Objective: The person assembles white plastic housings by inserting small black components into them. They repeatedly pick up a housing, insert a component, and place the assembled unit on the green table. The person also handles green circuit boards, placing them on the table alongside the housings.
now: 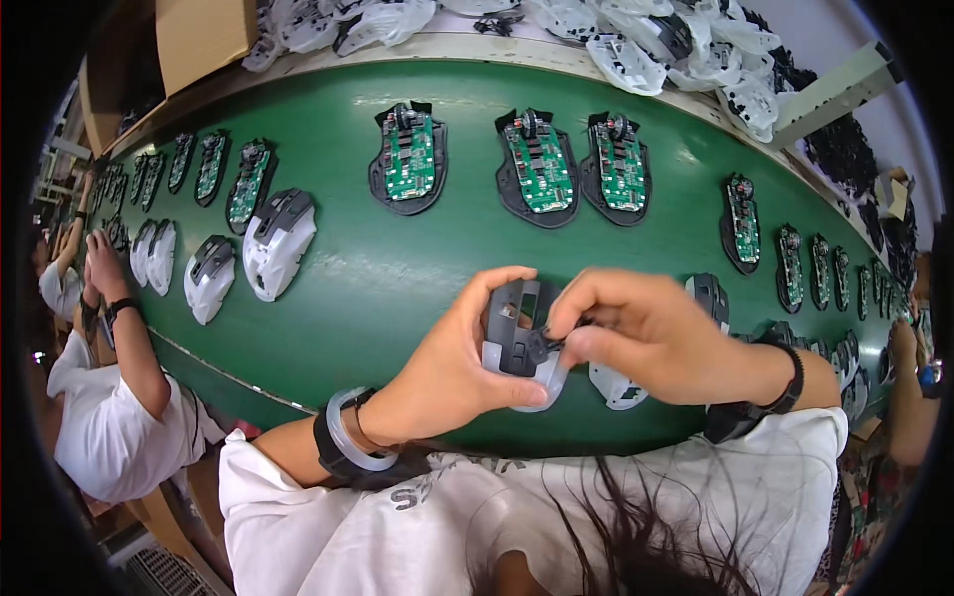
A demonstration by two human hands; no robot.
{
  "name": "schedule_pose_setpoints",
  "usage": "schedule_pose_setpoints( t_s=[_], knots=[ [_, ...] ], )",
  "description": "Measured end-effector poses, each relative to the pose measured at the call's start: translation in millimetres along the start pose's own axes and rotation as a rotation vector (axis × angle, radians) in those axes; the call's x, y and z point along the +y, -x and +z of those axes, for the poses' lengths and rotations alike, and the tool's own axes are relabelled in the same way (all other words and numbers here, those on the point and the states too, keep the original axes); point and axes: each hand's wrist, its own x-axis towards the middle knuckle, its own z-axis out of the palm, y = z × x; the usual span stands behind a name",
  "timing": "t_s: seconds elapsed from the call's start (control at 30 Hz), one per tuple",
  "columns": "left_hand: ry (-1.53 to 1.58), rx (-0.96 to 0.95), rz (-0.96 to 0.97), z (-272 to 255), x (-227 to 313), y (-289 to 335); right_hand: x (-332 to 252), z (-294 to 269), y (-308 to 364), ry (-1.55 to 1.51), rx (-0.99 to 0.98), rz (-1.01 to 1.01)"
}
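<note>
My left hand (442,363) is wrapped round a computer mouse top shell (510,323), dark grey with a pale translucent skirt. A slot runs down the shell's middle. Over its right side, my right hand (651,333) pinches a small black plastic part (540,346) between thumb and forefinger, against or just above the shell; whether it touches cannot be made out. The fingertips hide some of that part. Just right of the held shell, another pale mouse shell (616,389) lies partly under my right hand.
Across the green worktop (348,298), three mouse bases with green circuit boards (410,164) lie ahead. More stand in rows left and right. White-and-grey shells (278,243) sit to the left. Plastic bags (626,65) crowd the back ledge. A co-worker's hands (104,268) are at far left.
</note>
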Motion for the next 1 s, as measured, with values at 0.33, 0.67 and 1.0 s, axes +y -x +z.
schedule_pose_setpoints(
  t_s=[0.33,0.67,1.0],
  knots=[
    [-0.169,-0.026,0.082,4.9,7.3,-13.3,0.3,-8.9,1.5,0.098,0.079,-0.017],
    [-1.227,0.263,0.466,-25.3,42.1,35.2,-8.3,-17.2,2.8,0.365,0.368,-0.226],
    [-1.05,0.663,0.326,-137.0,38.8,73.7,-43.1,4.1,-45.6,0.877,0.218,-0.648]
  ],
)
